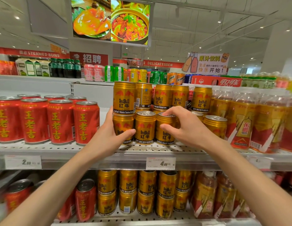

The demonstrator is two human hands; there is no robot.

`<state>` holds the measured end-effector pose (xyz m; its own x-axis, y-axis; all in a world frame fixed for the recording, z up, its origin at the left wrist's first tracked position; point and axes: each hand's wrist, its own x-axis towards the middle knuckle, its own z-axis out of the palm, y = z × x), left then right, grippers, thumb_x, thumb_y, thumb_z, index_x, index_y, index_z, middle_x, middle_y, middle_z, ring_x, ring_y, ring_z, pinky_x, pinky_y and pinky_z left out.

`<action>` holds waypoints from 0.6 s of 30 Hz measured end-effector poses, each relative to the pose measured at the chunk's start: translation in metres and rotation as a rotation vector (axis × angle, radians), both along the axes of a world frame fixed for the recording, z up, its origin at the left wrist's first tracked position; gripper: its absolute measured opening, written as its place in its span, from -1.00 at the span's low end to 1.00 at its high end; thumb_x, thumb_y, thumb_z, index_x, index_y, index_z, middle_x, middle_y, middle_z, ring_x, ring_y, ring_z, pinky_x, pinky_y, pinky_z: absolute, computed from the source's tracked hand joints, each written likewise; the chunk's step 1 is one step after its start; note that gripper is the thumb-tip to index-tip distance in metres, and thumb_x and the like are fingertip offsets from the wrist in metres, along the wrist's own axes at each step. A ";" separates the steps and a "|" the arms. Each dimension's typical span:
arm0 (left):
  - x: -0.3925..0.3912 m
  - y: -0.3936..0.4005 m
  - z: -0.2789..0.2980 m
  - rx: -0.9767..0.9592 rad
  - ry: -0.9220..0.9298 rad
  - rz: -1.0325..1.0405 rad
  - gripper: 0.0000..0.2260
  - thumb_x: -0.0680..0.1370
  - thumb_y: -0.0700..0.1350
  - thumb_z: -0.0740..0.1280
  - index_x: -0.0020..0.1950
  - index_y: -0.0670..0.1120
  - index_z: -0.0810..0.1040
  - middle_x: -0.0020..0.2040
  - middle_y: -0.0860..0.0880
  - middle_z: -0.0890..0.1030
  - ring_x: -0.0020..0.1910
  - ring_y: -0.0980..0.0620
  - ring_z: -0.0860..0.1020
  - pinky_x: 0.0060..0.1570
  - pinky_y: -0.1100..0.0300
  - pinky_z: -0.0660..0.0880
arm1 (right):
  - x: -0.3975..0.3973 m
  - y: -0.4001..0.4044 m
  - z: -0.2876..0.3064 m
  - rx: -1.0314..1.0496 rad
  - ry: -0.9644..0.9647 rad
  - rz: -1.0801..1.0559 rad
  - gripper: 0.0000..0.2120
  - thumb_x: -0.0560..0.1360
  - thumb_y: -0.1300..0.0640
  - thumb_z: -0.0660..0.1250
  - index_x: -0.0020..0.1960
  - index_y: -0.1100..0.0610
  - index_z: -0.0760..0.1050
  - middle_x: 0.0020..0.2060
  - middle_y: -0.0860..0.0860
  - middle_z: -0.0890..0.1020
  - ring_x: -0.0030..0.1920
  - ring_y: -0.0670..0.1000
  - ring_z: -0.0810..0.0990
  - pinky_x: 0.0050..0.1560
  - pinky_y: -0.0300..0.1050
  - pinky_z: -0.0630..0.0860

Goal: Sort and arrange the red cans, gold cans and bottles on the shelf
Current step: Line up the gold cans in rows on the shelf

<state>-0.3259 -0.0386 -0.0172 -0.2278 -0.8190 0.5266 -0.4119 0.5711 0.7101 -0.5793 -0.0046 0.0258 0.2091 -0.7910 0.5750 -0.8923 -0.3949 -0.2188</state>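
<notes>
Gold Red Bull cans stand in the middle of the upper shelf (60, 149), some stacked two high. My left hand (109, 136) wraps around the lower gold can (122, 126) of the leftmost stack, and another gold can (124, 97) sits on top of it. My right hand (184, 126) grips a front-row gold can (164, 132) at its top and side. A single gold can (144, 128) stands between the two. Red cans (60, 121) fill the shelf's left part. Bottles (243, 121) with gold and red labels stand on the right.
The lower shelf (142, 221) holds red cans (85, 203), stacked gold cans (146, 191) and bottles (205, 196). Price tags (160, 163) hang on the shelf rail. Mixed drinks line the top of the unit behind. A food screen (111, 20) hangs overhead.
</notes>
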 end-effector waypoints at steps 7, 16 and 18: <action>-0.003 0.014 -0.014 -0.279 0.025 0.218 -0.16 0.48 0.05 0.50 0.60 0.10 0.05 0.52 0.01 0.27 0.45 0.12 0.32 0.40 0.11 0.34 | -0.016 0.015 0.002 -0.025 0.068 0.000 -0.48 0.58 -0.14 0.33 0.47 0.01 0.37 0.38 -0.09 0.50 0.38 -0.10 0.43 0.38 -0.11 0.41; -0.041 0.026 0.015 -0.843 -0.380 0.264 -0.62 0.51 0.02 0.43 0.24 -0.16 0.56 0.15 -0.13 0.56 0.16 -0.10 0.50 0.14 0.01 0.49 | -0.074 0.028 0.015 -0.066 0.276 -0.272 -0.49 0.58 -0.22 0.26 0.42 0.02 0.41 0.35 -0.04 0.50 0.36 0.00 0.43 0.38 0.04 0.45; -0.064 0.023 0.023 -0.799 -0.522 0.208 -0.59 0.54 0.14 0.34 0.27 -0.09 0.55 0.20 -0.06 0.58 0.20 -0.08 0.50 0.16 -0.03 0.50 | -0.080 0.026 0.011 -0.013 0.296 -0.288 -0.46 0.58 -0.25 0.22 0.46 0.01 0.36 0.37 -0.03 0.49 0.36 0.00 0.44 0.37 0.02 0.47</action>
<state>-0.3899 -0.0155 0.0062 -0.4815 -0.3146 0.8180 -0.7114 0.6855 -0.1550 -0.6588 0.0211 0.0369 0.1377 -0.8344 0.5337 -0.9904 -0.1207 0.0668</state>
